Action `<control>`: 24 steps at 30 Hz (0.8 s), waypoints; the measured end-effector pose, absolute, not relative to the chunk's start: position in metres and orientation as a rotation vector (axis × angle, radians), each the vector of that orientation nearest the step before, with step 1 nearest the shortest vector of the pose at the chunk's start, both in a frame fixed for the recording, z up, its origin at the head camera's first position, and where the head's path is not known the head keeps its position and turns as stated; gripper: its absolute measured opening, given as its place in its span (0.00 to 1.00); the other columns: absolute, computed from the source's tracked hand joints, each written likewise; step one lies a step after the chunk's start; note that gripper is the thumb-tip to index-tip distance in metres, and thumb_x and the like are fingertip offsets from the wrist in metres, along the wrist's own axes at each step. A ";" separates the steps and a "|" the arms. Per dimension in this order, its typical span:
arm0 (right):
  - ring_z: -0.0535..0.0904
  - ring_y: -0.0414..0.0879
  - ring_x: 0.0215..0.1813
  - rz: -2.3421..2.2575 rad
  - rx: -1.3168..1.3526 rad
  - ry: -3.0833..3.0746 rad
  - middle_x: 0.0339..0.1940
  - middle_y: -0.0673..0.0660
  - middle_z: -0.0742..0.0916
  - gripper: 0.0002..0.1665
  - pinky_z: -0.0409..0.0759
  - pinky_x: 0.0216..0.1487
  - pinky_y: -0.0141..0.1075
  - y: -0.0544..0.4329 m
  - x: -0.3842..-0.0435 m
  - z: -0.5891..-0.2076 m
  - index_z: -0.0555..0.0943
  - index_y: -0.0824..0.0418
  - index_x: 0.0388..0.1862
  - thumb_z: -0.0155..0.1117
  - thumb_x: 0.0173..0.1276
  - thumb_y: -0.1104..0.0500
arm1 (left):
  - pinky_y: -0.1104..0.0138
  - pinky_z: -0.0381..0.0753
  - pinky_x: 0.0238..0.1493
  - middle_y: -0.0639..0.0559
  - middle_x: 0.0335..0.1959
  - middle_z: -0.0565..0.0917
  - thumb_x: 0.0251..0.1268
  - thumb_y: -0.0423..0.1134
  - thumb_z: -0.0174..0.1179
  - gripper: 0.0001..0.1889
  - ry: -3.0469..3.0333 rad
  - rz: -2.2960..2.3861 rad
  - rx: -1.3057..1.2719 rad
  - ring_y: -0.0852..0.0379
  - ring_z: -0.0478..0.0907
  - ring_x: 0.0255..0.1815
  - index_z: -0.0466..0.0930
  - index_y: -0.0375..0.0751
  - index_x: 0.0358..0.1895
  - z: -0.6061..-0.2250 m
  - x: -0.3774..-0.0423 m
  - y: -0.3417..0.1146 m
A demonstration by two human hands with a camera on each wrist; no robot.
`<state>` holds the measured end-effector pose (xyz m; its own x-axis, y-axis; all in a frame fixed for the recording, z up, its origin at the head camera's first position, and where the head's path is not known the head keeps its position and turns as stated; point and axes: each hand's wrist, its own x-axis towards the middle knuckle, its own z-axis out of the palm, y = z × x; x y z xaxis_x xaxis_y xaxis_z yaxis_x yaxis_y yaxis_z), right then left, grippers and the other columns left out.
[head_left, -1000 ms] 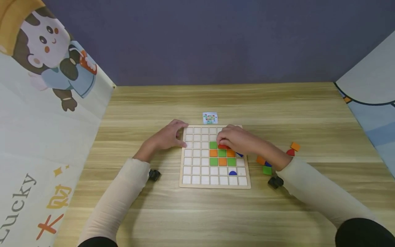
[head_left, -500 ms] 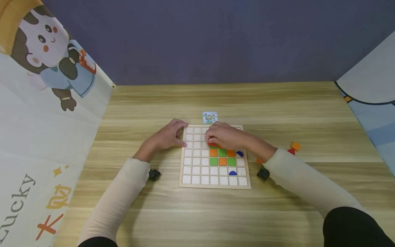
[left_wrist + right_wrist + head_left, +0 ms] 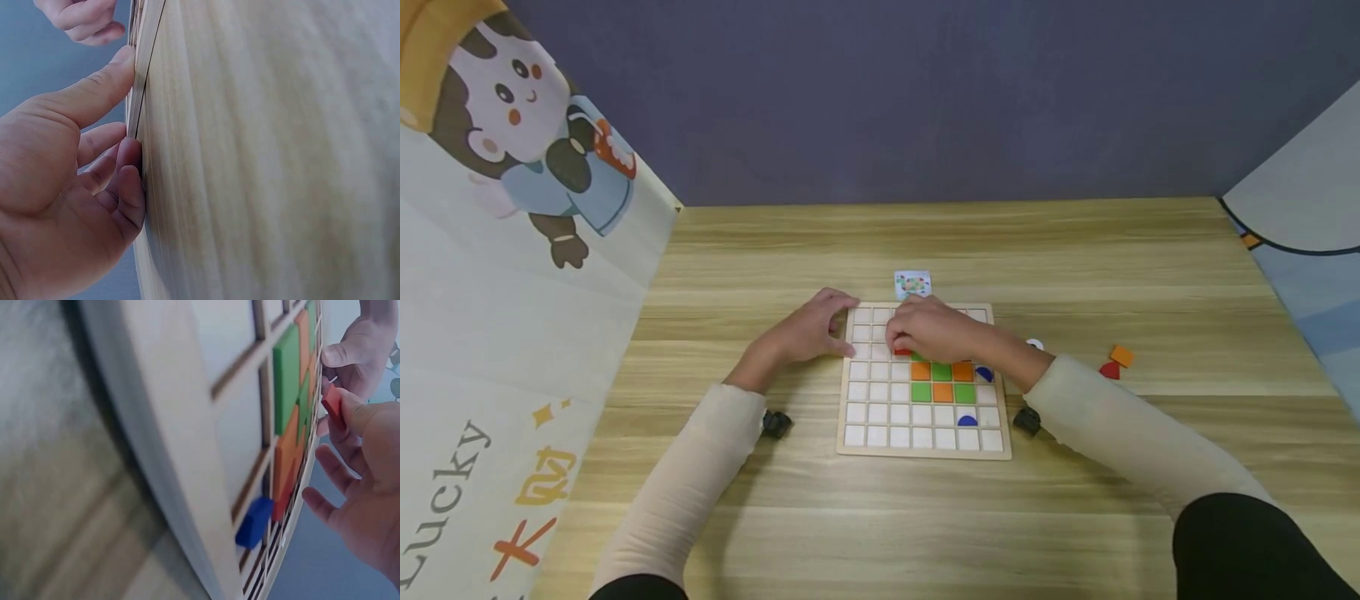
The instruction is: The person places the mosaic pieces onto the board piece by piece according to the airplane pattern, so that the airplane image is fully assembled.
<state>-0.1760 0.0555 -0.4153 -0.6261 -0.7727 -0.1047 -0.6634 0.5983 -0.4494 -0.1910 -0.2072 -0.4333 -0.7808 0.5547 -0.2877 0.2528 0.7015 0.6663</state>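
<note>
A wooden grid board (image 3: 925,452) lies flat on the table. In its right half sit green and orange square tiles (image 3: 942,382) and two blue half-round pieces (image 3: 967,420). My right hand (image 3: 904,343) hovers over the upper middle cells and pinches a red piece (image 3: 333,403) between thumb and fingers, close to the board face. My left hand (image 3: 842,333) rests at the board's upper left edge. Its thumb (image 3: 103,87) presses on the rim (image 3: 139,75), and its other fingers curl against the side.
A small picture card (image 3: 912,284) lies just behind the board. Loose orange (image 3: 1122,356) and red (image 3: 1108,371) pieces lie on the table at the right. Printed fabric screens stand along the left and right sides.
My right hand has carried the red piece leftward across the board, from above the coloured tiles to the upper middle cells. The left hand has stayed at the board's edge.
</note>
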 end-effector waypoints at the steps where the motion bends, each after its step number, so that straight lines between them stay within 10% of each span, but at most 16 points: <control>1: 0.75 0.47 0.57 -0.534 -1.162 2.542 0.39 0.42 0.88 0.08 0.71 0.61 0.48 0.055 -0.176 -0.416 0.85 0.47 0.36 0.61 0.77 0.54 | 0.55 0.79 0.62 0.47 0.76 0.61 0.60 0.47 0.75 0.45 2.436 0.856 0.622 0.48 0.76 0.58 0.61 0.46 0.79 -0.433 -0.191 -0.207; 24: 0.78 0.46 0.51 -0.553 -1.234 2.630 0.32 0.44 0.86 0.05 0.72 0.55 0.46 0.051 -0.172 -0.421 0.84 0.48 0.32 0.73 0.68 0.55 | 0.54 0.78 0.62 0.47 0.77 0.60 0.60 0.46 0.75 0.46 2.421 0.869 0.607 0.47 0.75 0.59 0.60 0.45 0.79 -0.431 -0.191 -0.205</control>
<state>-0.1717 0.0508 -0.4213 -0.6379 -0.7701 -0.0086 -0.7015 0.5856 -0.4062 -0.1906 -0.2053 -0.4312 -0.7792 0.5525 -0.2960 0.2380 0.6977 0.6757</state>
